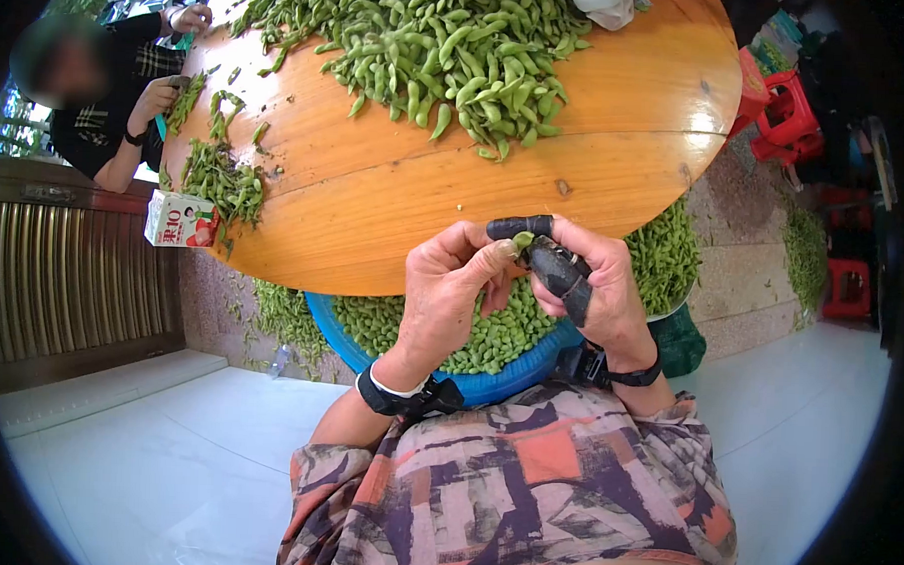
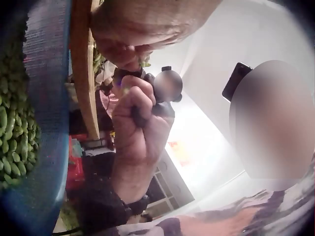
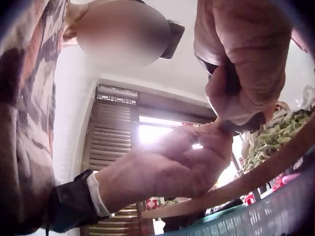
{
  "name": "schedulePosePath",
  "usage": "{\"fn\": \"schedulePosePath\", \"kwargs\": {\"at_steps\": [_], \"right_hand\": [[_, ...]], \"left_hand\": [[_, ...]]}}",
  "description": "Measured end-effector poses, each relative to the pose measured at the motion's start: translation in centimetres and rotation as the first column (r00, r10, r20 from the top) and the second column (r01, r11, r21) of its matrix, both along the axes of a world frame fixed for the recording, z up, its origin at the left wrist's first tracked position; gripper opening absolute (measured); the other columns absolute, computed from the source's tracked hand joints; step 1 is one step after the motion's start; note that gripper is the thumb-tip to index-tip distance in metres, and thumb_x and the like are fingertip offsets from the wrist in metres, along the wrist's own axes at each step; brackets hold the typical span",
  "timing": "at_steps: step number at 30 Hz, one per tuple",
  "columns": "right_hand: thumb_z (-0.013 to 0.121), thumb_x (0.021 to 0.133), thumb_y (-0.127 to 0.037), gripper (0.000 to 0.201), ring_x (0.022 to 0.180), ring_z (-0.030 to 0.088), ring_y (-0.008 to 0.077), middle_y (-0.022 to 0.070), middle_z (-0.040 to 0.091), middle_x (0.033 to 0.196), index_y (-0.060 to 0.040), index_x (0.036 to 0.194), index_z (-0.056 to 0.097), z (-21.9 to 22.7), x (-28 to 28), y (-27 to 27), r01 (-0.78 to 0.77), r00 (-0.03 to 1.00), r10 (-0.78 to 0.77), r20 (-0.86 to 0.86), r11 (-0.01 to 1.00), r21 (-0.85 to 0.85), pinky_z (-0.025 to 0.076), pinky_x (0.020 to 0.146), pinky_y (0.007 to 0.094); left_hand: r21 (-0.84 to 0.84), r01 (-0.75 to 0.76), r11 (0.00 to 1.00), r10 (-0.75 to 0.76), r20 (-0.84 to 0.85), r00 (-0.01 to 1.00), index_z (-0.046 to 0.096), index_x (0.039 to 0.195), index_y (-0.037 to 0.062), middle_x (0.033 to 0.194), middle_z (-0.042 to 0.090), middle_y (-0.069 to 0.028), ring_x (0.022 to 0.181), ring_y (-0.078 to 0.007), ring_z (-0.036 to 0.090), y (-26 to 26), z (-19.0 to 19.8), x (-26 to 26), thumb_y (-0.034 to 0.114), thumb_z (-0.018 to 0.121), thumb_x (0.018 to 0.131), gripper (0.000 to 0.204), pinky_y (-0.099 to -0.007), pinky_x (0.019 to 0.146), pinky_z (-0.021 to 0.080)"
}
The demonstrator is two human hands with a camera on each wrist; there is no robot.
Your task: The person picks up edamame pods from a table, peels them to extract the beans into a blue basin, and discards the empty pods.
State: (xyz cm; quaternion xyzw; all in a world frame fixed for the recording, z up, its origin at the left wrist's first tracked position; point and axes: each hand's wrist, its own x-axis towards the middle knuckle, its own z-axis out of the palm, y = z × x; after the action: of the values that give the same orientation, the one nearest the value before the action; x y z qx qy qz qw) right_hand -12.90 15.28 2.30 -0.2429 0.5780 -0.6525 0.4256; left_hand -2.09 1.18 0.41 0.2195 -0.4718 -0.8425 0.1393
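Note:
A green pod [image 1: 522, 242] is pinched between the thumb and fingers of my left hand [image 1: 450, 287], at the tips of my right hand [image 1: 601, 283]. Black coverings wrap the thumb and a finger of the right hand, whose fingers curl in against the pod. Both hands meet above a blue basket [image 1: 490, 386] of shelled green beans [image 1: 500, 336]. In the left wrist view the right hand [image 2: 142, 128] has its fingers bent inward. The right wrist view shows the left hand [image 3: 170, 164] touching the right hand's fingertips; the pod is hidden there.
A wooden table [image 1: 375, 195] carries a large heap of pods [image 1: 450, 53]. At its left stand a smaller pile [image 1: 220, 180] and a white carton [image 1: 179, 220]. Another person's hand [image 1: 158, 101] is over pods. Red stools [image 1: 788, 115] stand at the right; more pods [image 1: 664, 255] lie beyond my right hand.

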Motion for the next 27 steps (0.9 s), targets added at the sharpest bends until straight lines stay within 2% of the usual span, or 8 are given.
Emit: {"fn": "schedulePosePath", "kwargs": {"at_steps": [6, 8, 9, 12, 20, 22, 26, 27], "right_hand": [[0.057, 0.077, 0.005, 0.018, 0.064, 0.053, 0.0113, 0.0048, 0.049, 0.073, 0.0023, 0.094, 0.061, 0.7, 0.0, -0.3, 0.051, 0.978, -0.042, -0.204, 0.998, 0.039, 0.041, 0.057, 0.0253], [0.056, 0.074, 0.007, 0.022, 0.065, 0.053, 0.0154, 0.0075, 0.049, 0.073, 0.0024, 0.095, 0.061, 0.5, 0.3, -0.5, 0.090, 0.964, -0.077, -0.256, 0.995, 0.037, 0.042, 0.059, 0.0273], [0.056, 0.071, 0.008, 0.027, 0.066, 0.053, 0.0195, 0.0101, 0.048, 0.074, 0.0025, 0.096, 0.061, 0.3, 0.5, -0.5, 0.128, 0.946, -0.112, -0.305, 0.991, 0.033, 0.043, 0.060, 0.0292], [0.056, 0.069, 0.008, 0.029, 0.066, 0.054, 0.0299, 0.0147, 0.049, 0.074, 0.0023, 0.098, 0.060, -0.1, 1.1, -0.8, 0.199, 0.866, -0.153, -0.476, 0.979, 0.046, 0.044, 0.060, 0.0329], [0.057, 0.062, 0.007, 0.043, 0.071, 0.054, 0.0411, 0.0177, 0.050, 0.082, 0.0013, 0.105, 0.056, -1.5, 2.1, -1.2, 0.250, 0.568, -0.166, -0.806, 0.968, -0.023, 0.046, 0.061, 0.0425], [0.056, 0.061, 0.007, 0.045, 0.070, 0.054, 0.0407, 0.0176, 0.050, 0.083, 0.0012, 0.106, 0.056, -1.6, 2.1, -1.1, 0.245, 0.549, -0.160, -0.820, 0.969, -0.025, 0.046, 0.062, 0.0432], [0.055, 0.061, 0.008, 0.039, 0.070, 0.054, 0.0403, 0.0171, 0.050, 0.078, 0.0024, 0.100, 0.057, -0.9, 1.3, -1.0, 0.219, 0.562, -0.152, -0.813, 0.975, -0.030, 0.046, 0.061, 0.0412], [0.055, 0.061, 0.008, 0.037, 0.070, 0.054, 0.0398, 0.0169, 0.050, 0.077, 0.0026, 0.098, 0.057, -0.8, 1.0, -0.9, 0.193, 0.581, -0.139, -0.802, 0.981, -0.030, 0.046, 0.061, 0.0403]], "left_hand": [[0.384, 0.132, 0.914, -0.136, -0.016, 0.991, 0.058, 0.079, 0.0037, 0.064, 0.059, -0.0025, 0.045, -0.0085, 0.049, -0.7, 0.2, 0.2, 0.012, 0.069, 0.091, 0.018, -0.0219, 0.040, 0.034], [-0.200, 0.050, 0.979, -0.015, 0.172, 0.985, 0.059, 0.082, 0.0025, 0.066, 0.062, -0.0049, 0.047, -0.0122, 0.056, -0.1, 0.8, 0.1, 0.010, 0.070, 0.089, 0.015, -0.0255, 0.042, 0.040], [-0.199, 0.049, 0.979, -0.015, 0.171, 0.985, 0.059, 0.082, 0.0025, 0.066, 0.062, -0.0049, 0.047, -0.0122, 0.056, 0.2, 0.4, 0.0, 0.010, 0.070, 0.089, 0.015, -0.0255, 0.042, 0.040], [-0.880, -0.138, 0.454, 0.240, -0.028, 0.970, 0.061, 0.091, -0.0011, 0.071, 0.067, -0.0135, 0.064, -0.0205, 0.070, 1.2, -0.3, -0.5, 0.008, 0.070, 0.087, 0.013, -0.0310, 0.055, 0.053], [-0.843, 0.050, 0.535, 0.050, 0.091, 0.995, 0.061, 0.102, -0.0015, 0.071, 0.066, -0.0132, 0.056, -0.0211, 0.065, 0.5, 0.3, -0.5, 0.008, 0.064, 0.092, 0.014, -0.0309, 0.052, 0.050], [-0.978, -0.122, 0.168, 0.079, -0.110, 0.991, 0.060, 0.104, -0.0014, 0.070, 0.064, -0.0144, 0.054, -0.0273, 0.063, 0.7, -0.8, -0.7, 0.005, 0.061, 0.093, 0.013, -0.0341, 0.050, 0.049], [-0.980, -0.173, 0.094, 0.074, -0.166, 0.983, 0.058, 0.104, -0.0011, 0.072, 0.063, -0.0175, 0.052, -0.0306, 0.061, 0.6, -0.8, -0.7, 0.004, 0.058, 0.094, 0.011, -0.0360, 0.049, 0.048], [-0.980, -0.027, 0.198, 0.027, -0.022, 0.999, 0.057, 0.102, -0.0017, 0.072, 0.063, -0.0157, 0.058, -0.0293, 0.064, 0.0, -0.3, -0.4, 0.004, 0.057, 0.094, 0.010, -0.0353, 0.050, 0.050]]}}
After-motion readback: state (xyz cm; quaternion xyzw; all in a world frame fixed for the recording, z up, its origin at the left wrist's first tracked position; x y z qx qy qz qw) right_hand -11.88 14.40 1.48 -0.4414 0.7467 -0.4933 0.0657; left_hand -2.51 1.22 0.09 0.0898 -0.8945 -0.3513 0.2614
